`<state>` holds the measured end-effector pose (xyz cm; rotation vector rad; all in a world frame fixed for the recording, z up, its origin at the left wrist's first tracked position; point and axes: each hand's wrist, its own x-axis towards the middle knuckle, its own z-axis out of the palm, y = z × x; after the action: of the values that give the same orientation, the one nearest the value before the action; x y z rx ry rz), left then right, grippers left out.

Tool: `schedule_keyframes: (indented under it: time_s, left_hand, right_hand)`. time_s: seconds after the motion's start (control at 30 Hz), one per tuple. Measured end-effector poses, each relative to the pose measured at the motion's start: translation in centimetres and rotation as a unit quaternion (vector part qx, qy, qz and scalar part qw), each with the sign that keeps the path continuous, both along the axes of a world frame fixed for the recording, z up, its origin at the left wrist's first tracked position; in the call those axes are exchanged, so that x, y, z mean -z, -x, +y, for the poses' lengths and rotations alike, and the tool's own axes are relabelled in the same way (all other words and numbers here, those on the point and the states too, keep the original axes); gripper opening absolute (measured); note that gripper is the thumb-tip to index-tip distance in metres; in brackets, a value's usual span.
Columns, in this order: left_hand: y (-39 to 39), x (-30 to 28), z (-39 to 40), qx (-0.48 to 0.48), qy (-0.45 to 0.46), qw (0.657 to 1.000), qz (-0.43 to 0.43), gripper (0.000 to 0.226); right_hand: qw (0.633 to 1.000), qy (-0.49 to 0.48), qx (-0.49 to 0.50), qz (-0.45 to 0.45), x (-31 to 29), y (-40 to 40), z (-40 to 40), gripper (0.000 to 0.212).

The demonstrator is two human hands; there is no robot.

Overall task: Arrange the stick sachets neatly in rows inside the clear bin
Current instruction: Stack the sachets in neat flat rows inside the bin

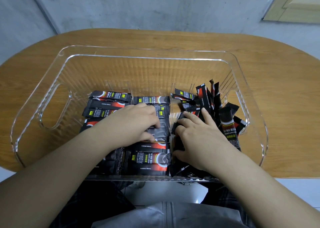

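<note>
A clear bin (57, 82) stands on the wooden table, with thin clear dividers inside. Black stick sachets (107, 105) lie flat in rows in the left and middle sections. A loose heap of sachets (209, 98) leans at angles in the right section. My left hand (133, 122) lies palm down on the middle row, fingertips curled onto a sachet (159, 132). My right hand (195, 134) is spread over the right section, and its thumb and fingers grip several sachets (178, 146) near the divider. What lies under both palms is hidden.
The oval wooden table (277, 82) carries the bin, with bare wood on the left, right and far sides. A grey wall rises behind it. The bin's near wall sits at the table's front edge, above my lap.
</note>
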<state>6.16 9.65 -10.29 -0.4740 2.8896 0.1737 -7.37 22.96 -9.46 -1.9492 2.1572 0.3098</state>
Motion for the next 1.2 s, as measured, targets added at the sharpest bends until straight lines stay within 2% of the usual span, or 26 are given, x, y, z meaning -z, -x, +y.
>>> schedule_keyframes:
  time_s: [0.2, 0.47, 0.6, 0.73, 0.8, 0.93, 1.07, 1.2]
  left_hand:
    - [0.0, 0.2, 0.2, 0.017, 0.015, 0.999, -0.024, 0.037]
    - [-0.3, -0.1, 0.5, -0.005, -0.016, 1.0, 0.024, 0.031]
    - [0.9, -0.7, -0.5, -0.014, -0.028, 0.995, 0.09, 0.029]
    - [4.4, -0.7, -2.3, 0.007, 0.053, 0.981, 0.184, 0.039]
    - [6.6, -0.7, -2.6, 0.028, 0.104, 0.981, 0.161, 0.041]
    - [9.0, 0.2, -2.1, 0.077, 0.214, 0.964, 0.139, 0.025]
    - [9.2, 0.3, -1.9, 0.072, 0.235, 0.955, 0.165, 0.04]
    - [7.9, -1.1, -2.3, 0.049, 0.228, 0.949, 0.213, 0.029]
  right_hand:
    - [1.0, -0.005, -0.002, 0.003, -0.1, 0.0, 0.0, 0.064]
    - [1.0, -0.004, 0.002, -0.001, 0.0, 0.0, 0.0, 0.062]
    - [1.0, -0.006, 0.0, -0.003, -0.2, 0.0, 0.0, 0.062]
    - [1.0, -0.004, 0.004, -0.002, -0.1, 0.0, 0.0, 0.059]
    - [1.0, 0.002, 0.006, -0.005, -0.1, 0.0, 0.0, 0.056]
    - [1.0, 0.007, 0.004, -0.008, -0.1, 0.0, 0.0, 0.055]
    - [1.0, 0.01, 0.002, -0.005, 0.0, 0.0, 0.1, 0.057]
    - [1.0, 0.009, 0.001, -0.006, 0.0, 0.1, 0.0, 0.059]
